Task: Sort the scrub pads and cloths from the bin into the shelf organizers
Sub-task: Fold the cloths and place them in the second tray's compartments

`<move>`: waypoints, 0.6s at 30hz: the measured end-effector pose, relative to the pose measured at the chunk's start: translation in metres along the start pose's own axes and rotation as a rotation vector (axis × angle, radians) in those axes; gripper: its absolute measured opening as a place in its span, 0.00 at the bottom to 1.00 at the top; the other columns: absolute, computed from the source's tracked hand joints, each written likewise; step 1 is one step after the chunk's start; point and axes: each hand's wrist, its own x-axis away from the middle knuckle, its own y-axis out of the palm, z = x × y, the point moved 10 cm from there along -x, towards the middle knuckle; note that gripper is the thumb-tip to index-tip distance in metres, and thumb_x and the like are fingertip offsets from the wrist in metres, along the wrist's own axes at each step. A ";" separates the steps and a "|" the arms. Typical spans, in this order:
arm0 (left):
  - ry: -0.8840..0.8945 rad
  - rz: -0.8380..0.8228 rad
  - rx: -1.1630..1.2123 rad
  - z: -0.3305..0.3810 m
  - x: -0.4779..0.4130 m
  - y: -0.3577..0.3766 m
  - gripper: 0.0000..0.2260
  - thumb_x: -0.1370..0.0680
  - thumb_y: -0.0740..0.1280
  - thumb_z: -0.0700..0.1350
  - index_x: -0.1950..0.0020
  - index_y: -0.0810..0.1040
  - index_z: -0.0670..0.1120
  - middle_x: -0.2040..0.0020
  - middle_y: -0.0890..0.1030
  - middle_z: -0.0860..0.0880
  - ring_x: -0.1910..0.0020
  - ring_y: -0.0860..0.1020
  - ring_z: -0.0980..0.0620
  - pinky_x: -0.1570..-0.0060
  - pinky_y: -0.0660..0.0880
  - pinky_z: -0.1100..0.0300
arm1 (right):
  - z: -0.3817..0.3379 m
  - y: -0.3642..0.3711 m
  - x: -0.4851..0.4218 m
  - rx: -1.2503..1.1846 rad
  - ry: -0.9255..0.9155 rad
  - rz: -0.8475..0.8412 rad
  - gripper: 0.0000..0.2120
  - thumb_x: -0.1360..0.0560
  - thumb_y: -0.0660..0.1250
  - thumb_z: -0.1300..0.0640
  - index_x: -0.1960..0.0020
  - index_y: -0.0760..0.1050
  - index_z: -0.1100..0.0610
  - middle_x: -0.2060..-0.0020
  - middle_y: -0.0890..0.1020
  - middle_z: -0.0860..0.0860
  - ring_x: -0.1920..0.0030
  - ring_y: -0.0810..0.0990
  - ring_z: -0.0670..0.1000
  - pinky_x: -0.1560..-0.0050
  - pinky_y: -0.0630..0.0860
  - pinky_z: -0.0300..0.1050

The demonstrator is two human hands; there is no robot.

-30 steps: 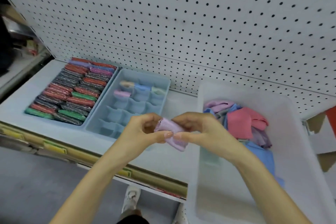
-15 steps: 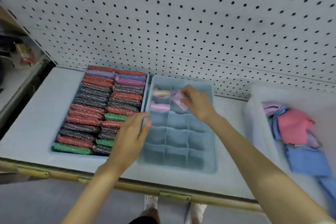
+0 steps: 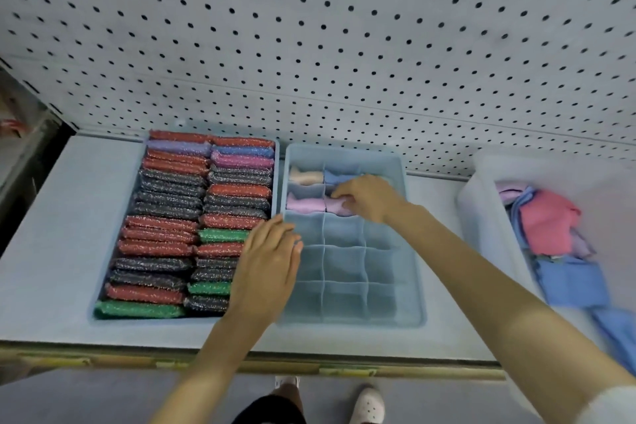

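Note:
A blue divided organizer (image 3: 411,272) sits on the shelf, with folded cloths in its back compartments. My right hand (image 3: 366,198) reaches into the second row's middle compartment and grips a folded lilac cloth (image 3: 339,206) there. Another lilac cloth (image 3: 303,204) lies in the compartment to its left, and a peach cloth (image 3: 304,175) and a blue cloth (image 3: 335,178) fill the back row. My left hand (image 3: 266,265) rests flat on the organizer's left rim. Left of it a blue tray (image 3: 93,311) is packed with glittery scrub pads (image 3: 172,227). The clear bin (image 3: 481,217) at the right holds pink, blue and lilac cloths (image 3: 547,220).
A white pegboard wall (image 3: 344,45) rises behind the shelf. The shelf's front edge (image 3: 241,360) carries yellow price-tag strips. My feet (image 3: 368,404) show on the grey floor below. Another shelf unit (image 3: 17,134) stands at the far left.
Both hands held the lilac cloth over the shelf's front; the right hand carried it into the organizer's second row. The left hand let go and settled on the organizer's left rim.

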 end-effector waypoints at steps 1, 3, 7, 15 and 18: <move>0.003 0.000 -0.004 0.000 0.000 0.001 0.19 0.19 0.51 0.47 0.47 0.81 0.44 0.45 0.81 0.48 0.37 0.74 0.48 0.30 0.56 0.55 | 0.004 0.001 0.000 -0.077 0.017 -0.042 0.16 0.23 0.58 0.61 0.40 0.78 0.50 0.43 0.81 0.50 0.42 0.76 0.55 0.44 0.71 0.48; 0.013 0.006 -0.014 0.002 0.000 0.001 0.19 0.19 0.51 0.47 0.47 0.81 0.43 0.45 0.81 0.47 0.37 0.74 0.47 0.30 0.57 0.55 | 0.001 0.005 0.005 -0.098 0.014 -0.139 0.19 0.21 0.55 0.62 0.35 0.74 0.50 0.37 0.77 0.50 0.38 0.74 0.55 0.39 0.69 0.48; 0.024 0.021 -0.021 0.001 0.000 0.002 0.19 0.19 0.51 0.47 0.48 0.81 0.43 0.45 0.81 0.47 0.36 0.73 0.47 0.30 0.58 0.53 | -0.004 0.016 0.015 -0.090 0.019 -0.236 0.22 0.22 0.52 0.65 0.31 0.70 0.53 0.36 0.75 0.55 0.39 0.72 0.57 0.43 0.68 0.47; 0.041 0.118 0.207 0.064 -0.009 -0.010 0.17 0.19 0.52 0.47 0.50 0.79 0.42 0.49 0.80 0.46 0.44 0.75 0.47 0.40 0.66 0.51 | 0.063 -0.062 0.104 -0.795 0.106 0.297 0.12 0.21 0.60 0.64 0.41 0.78 0.59 0.47 0.80 0.51 0.47 0.80 0.50 0.44 0.71 0.38; 0.084 -0.014 0.562 0.145 -0.012 0.006 0.20 0.20 0.50 0.53 0.44 0.77 0.45 0.45 0.76 0.52 0.45 0.72 0.57 0.44 0.67 0.62 | 0.116 -0.073 0.178 -1.018 0.140 0.491 0.12 0.23 0.60 0.70 0.46 0.78 0.57 0.54 0.81 0.50 0.56 0.83 0.49 0.48 0.76 0.40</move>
